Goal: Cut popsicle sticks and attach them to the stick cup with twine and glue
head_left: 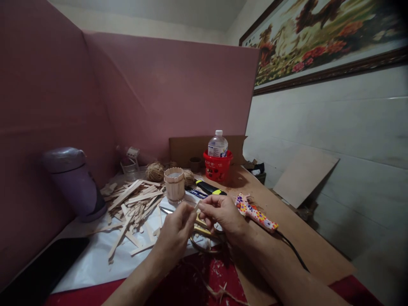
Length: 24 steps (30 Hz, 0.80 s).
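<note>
My left hand (179, 225) and my right hand (223, 212) meet over the front of the table, fingers closed around a small pale wooden piece (197, 206). Just beyond them stands a cup (174, 187) ringed with upright wooden sticks. Under the hands, partly hidden, lie scissors with yellowish handles (202, 227). A black and yellow cutter (210, 187) rests behind my right hand. To its right is a flower-patterned glue gun (258, 216) with a black cable. Loose wooden sticks (137, 204) are heaped on the left.
A purple tumbler (76, 187) and a black flat object (47, 267) are at the left. Twine balls (155, 171), a glass jar (130, 170) and a red bucket (218, 168) holding a plastic bottle (218, 145) stand at the back. White sheeting (86, 265) covers the left side.
</note>
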### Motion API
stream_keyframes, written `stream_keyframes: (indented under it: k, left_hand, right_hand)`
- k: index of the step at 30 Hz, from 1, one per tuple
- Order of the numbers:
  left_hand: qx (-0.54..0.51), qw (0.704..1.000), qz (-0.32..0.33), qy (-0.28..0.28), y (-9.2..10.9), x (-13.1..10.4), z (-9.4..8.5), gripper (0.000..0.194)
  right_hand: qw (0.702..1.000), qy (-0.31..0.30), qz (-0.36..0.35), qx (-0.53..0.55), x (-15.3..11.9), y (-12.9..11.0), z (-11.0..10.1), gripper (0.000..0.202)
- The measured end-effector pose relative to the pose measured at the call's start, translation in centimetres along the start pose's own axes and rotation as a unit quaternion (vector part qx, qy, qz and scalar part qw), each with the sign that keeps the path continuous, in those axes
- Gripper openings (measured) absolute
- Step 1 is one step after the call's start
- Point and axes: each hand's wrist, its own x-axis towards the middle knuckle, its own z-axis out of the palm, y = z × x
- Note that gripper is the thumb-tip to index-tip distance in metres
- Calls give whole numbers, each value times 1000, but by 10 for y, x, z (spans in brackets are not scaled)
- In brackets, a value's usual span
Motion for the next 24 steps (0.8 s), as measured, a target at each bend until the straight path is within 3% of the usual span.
stream_keyframes:
  k: [4,7,10,14,21,24]
  left_hand:
    - [100,995,28,2,-5,-3,2,24]
    - [101,994,34,14,-4,-4,4,24]
    - [-48,998,-31,-9,0,-2,5,26]
    - [-247,959,-137,-38,3,0,6,27]
    - [-313,937,-154,-18,3,3,2,26]
    - [-352,914,-200,-37,4,5,-3,24]
  right_hand:
    - [1000,5,18,14,-1,1,2,17]
    - [1000,15,22,16,-1,4,4,7]
    - [999,28,0,-15,-1,5,5,5]
    - [995,57,-38,-66,0,3,4,8]
    - [991,46,-44,-115,0,6,2,27]
    - [993,30,-57,-97,-1,7,3,24]
